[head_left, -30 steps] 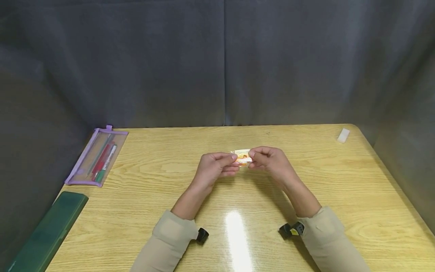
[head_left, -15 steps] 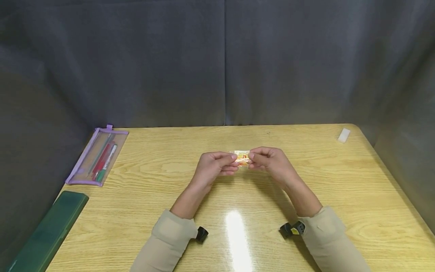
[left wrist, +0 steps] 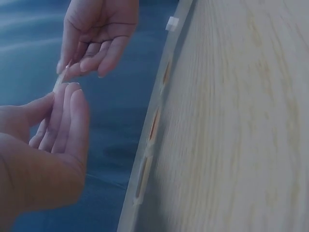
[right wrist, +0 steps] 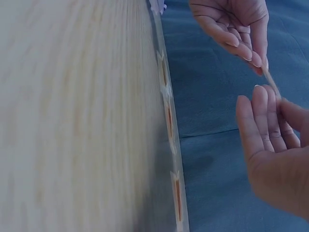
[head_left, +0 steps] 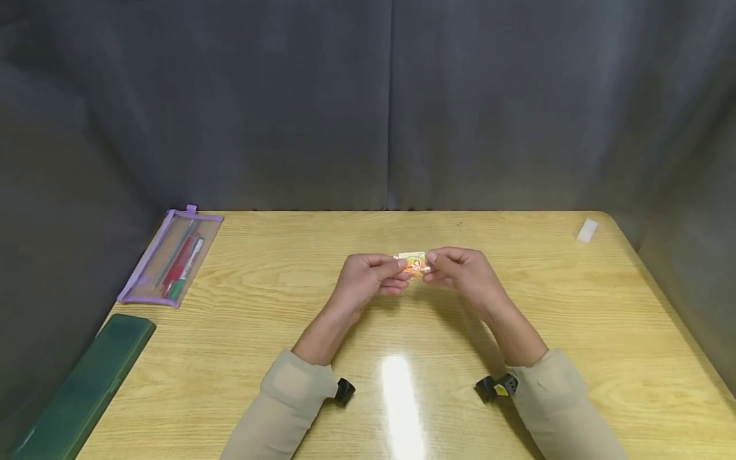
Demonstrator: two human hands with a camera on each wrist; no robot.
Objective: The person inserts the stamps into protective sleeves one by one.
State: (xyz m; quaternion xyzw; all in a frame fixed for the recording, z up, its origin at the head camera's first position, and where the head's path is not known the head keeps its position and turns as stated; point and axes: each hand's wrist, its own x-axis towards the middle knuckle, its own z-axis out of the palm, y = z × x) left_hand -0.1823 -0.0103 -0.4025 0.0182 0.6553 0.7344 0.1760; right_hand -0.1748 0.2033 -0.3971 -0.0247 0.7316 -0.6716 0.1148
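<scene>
Both hands hold a small shiny packet [head_left: 414, 262], printed yellow, orange and white, above the middle of the table. My left hand [head_left: 368, 281] pinches its left end between thumb and fingers. At the right end, my right hand [head_left: 462, 275] pinches it in the same way, so the packet is stretched flat between them. In the left wrist view the packet [left wrist: 60, 81] shows edge-on as a thin strip, with the left hand [left wrist: 53, 140] below. The right wrist view shows that thin packet [right wrist: 271, 81] above the right hand [right wrist: 280, 140]. The thumbs cover its ends.
A mesh zip pouch [head_left: 172, 262] with purple trim and pens inside lies at the table's left, behind a long dark green case [head_left: 92, 383]. A white block [head_left: 587, 230] lies at the far right corner. Dark curtains [head_left: 259, 115] enclose the table [head_left: 276, 243].
The head view has shifted slightly, moving the table and everything on it a little in the frame. Both hands keep their pinch; the packet's printed face catches the light differently.
</scene>
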